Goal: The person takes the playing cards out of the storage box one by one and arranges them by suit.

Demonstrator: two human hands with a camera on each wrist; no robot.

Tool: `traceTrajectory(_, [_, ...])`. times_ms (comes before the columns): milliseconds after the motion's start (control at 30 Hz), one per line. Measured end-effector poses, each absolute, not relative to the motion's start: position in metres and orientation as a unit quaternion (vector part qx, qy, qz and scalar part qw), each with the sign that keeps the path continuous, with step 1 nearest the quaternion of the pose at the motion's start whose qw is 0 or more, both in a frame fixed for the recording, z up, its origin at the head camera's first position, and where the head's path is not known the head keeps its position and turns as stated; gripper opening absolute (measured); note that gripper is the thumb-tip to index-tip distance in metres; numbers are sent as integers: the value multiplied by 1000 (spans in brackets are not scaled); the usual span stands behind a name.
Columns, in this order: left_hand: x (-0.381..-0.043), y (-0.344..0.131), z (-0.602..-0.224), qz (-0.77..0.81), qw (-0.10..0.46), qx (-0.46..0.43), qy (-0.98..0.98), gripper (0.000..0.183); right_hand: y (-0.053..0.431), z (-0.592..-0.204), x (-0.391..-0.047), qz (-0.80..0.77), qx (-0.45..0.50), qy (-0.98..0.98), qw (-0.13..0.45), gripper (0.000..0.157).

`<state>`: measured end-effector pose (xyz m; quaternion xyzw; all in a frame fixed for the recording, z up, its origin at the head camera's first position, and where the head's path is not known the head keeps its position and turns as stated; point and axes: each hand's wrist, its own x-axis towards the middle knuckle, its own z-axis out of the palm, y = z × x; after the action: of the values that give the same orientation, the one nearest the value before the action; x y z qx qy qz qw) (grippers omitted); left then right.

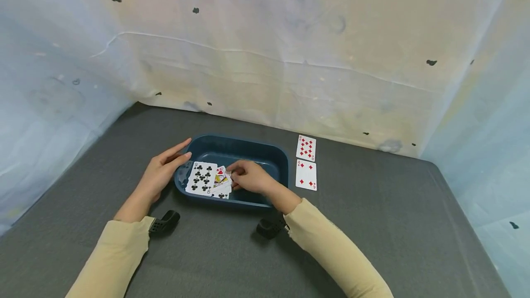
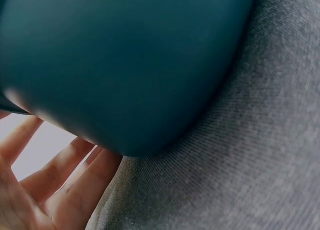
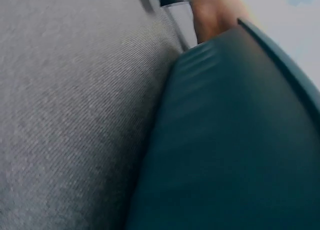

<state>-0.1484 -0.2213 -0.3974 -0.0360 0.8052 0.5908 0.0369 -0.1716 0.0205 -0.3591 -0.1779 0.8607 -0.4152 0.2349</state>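
Note:
A dark blue tray rests on the grey table with playing cards in its left half. On top of these lies a nine of clubs, overlapping a face card with a red heart and another club card. My left hand is at the tray's left end, its fairly straight fingers against the outer wall and the thumb at the rim. My right hand reaches over the near side into the tray; its bent thumb and forefinger pinch the cards' right edge, fingertips partly hidden.
Right of the tray, a red diamond card of high count lies face up just behind a four of diamonds. Pale curtains surround the table's back and sides. Black wrist devices sit under both forearms.

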Motion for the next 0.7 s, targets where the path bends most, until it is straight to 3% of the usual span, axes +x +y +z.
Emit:
traceTrajectory(200, [-149, -223, -397, 588, 33, -36, 807, 58, 15, -361, -171, -217, -239, 929, 184, 79])
traceTrajectory(267, [-149, -223, -397, 587, 33, -37, 808, 58, 11, -363, -170, -172, -270, 930, 183, 86])
traceTrajectory(400, [-148, -222, -396, 587, 36, -39, 808, 59, 5, -364, -170, -140, -290, 932, 169, 85])
traceTrajectory(600, [-148, -221, -397, 585, 36, -37, 809, 59, 6, -363, -171, -164, -192, 953, 166, 84])
traceTrajectory(700, [-148, -220, -397, 582, 34, -39, 811, 59, 11, -363, -173, -206, -165, 950, 166, 74])
